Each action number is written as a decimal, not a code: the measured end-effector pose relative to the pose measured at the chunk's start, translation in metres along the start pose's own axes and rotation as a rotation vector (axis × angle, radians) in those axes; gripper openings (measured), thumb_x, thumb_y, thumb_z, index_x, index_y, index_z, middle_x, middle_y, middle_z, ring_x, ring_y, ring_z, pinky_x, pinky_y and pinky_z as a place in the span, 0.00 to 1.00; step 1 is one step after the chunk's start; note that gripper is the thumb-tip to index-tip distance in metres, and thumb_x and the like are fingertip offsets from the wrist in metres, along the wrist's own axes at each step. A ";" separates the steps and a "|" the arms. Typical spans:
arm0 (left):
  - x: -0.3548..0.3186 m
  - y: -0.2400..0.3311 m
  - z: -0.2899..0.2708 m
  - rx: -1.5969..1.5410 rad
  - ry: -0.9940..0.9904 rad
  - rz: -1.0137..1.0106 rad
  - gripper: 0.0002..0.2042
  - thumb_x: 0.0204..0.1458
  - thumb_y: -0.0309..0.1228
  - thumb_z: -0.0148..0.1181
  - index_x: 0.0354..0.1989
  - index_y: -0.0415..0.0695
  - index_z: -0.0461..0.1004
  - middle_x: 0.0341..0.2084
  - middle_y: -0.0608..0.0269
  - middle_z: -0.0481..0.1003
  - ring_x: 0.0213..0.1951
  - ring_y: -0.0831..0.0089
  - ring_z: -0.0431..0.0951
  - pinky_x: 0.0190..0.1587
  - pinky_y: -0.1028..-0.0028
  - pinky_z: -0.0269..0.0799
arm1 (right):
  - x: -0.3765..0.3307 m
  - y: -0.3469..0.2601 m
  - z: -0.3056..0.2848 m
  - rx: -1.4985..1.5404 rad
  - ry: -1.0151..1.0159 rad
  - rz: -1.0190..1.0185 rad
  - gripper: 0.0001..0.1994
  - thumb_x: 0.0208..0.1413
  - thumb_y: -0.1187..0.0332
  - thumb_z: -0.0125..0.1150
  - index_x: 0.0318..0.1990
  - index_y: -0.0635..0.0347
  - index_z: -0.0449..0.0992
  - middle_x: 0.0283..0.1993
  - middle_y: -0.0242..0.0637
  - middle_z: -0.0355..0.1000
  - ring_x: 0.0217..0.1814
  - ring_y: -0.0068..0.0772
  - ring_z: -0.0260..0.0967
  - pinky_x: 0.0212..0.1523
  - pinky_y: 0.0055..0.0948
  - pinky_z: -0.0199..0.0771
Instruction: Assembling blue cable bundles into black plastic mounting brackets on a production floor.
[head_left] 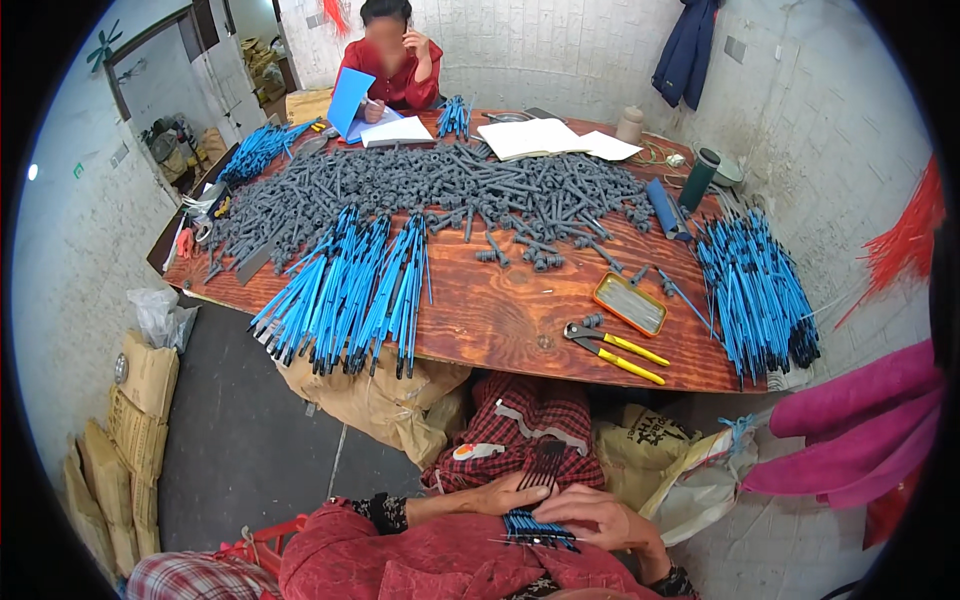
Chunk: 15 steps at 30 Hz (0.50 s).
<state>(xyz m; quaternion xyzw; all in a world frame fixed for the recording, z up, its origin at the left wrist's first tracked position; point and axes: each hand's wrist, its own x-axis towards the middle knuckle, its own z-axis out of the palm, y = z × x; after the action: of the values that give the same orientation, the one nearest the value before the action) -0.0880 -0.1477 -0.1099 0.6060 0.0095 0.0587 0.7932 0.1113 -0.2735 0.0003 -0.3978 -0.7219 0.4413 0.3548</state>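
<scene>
1. A bundle of slim blue rods with black ends (530,523) is held low over the person's lap, below the table's near edge.
2. The left hand (518,493) closes around the bundle, thumb across it.
3. The right hand (598,516) rests against it, fingers bent; whether they pinch a rod, one cannot tell.
4. On the wooden table (480,325) lie yellow-handled pliers (635,350), an open tin (630,304) and a grey heap of parts (430,185).
5. Across it sits a co-worker in red (412,92).

Ahead and to your right, bold dark letters (660,430) mark a crumpled tan sack (625,455); on your left, brown paper sacks (148,375) carry rows of small print (132,430), too blurred for you to read.
</scene>
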 end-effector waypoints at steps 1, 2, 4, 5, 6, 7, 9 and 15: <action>-0.001 -0.001 0.001 -0.009 0.002 -0.004 0.16 0.70 0.42 0.44 0.44 0.41 0.71 0.32 0.69 0.68 0.36 0.78 0.66 0.41 0.71 0.65 | 0.005 -0.001 -0.001 0.007 -0.002 0.007 0.21 0.52 0.79 0.63 0.56 0.57 0.78 0.57 0.34 0.75 0.53 0.39 0.71 0.55 0.36 0.71; -0.002 -0.001 0.001 0.014 0.065 0.017 0.16 0.70 0.42 0.44 0.44 0.41 0.71 0.33 0.69 0.69 0.37 0.79 0.66 0.41 0.71 0.65 | 0.009 -0.003 -0.003 -0.050 0.010 -0.018 0.22 0.51 0.79 0.64 0.56 0.56 0.78 0.57 0.34 0.76 0.52 0.39 0.71 0.54 0.35 0.71; -0.003 0.002 -0.001 0.026 0.147 0.025 0.15 0.70 0.40 0.45 0.45 0.40 0.72 0.34 0.69 0.72 0.38 0.80 0.68 0.41 0.73 0.67 | 0.013 -0.004 -0.006 -0.117 0.004 -0.021 0.24 0.49 0.79 0.65 0.57 0.54 0.78 0.57 0.33 0.75 0.54 0.40 0.70 0.56 0.35 0.70; -0.005 0.000 -0.005 -0.049 0.116 -0.009 0.14 0.70 0.38 0.45 0.45 0.41 0.73 0.34 0.69 0.72 0.38 0.80 0.68 0.40 0.73 0.67 | 0.016 -0.004 -0.007 -0.113 0.003 -0.014 0.24 0.49 0.79 0.65 0.57 0.54 0.78 0.57 0.33 0.75 0.54 0.40 0.70 0.56 0.35 0.70; -0.007 -0.006 -0.008 -0.008 0.141 -0.037 0.14 0.70 0.38 0.46 0.44 0.41 0.73 0.33 0.69 0.72 0.37 0.80 0.68 0.40 0.73 0.67 | 0.020 -0.005 -0.010 -0.104 -0.029 -0.033 0.25 0.49 0.78 0.64 0.57 0.54 0.78 0.58 0.34 0.74 0.55 0.40 0.69 0.57 0.36 0.69; -0.008 -0.012 -0.009 0.033 0.167 -0.065 0.13 0.69 0.38 0.46 0.43 0.41 0.73 0.32 0.70 0.71 0.36 0.81 0.68 0.39 0.73 0.67 | 0.023 -0.005 -0.012 -0.094 -0.061 -0.053 0.25 0.49 0.78 0.64 0.58 0.54 0.77 0.59 0.35 0.74 0.56 0.40 0.69 0.58 0.37 0.68; -0.012 -0.014 -0.010 0.011 0.205 -0.074 0.14 0.69 0.39 0.47 0.44 0.41 0.74 0.32 0.69 0.73 0.37 0.81 0.69 0.39 0.73 0.67 | 0.032 0.004 -0.016 -0.034 -0.119 -0.086 0.27 0.49 0.78 0.62 0.60 0.55 0.75 0.62 0.37 0.72 0.61 0.43 0.67 0.62 0.39 0.65; -0.016 -0.030 -0.013 -0.038 0.278 -0.156 0.20 0.64 0.46 0.54 0.51 0.40 0.76 0.43 0.61 0.78 0.47 0.75 0.76 0.49 0.71 0.71 | 0.047 0.022 -0.020 0.134 -0.276 -0.230 0.31 0.49 0.78 0.58 0.66 0.62 0.68 0.67 0.41 0.67 0.71 0.46 0.60 0.70 0.44 0.56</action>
<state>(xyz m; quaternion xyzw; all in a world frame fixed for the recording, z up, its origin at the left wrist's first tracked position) -0.1025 -0.1443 -0.1436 0.5743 0.1652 0.0803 0.7978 0.1144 -0.2183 -0.0049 -0.2239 -0.7735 0.4951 0.3263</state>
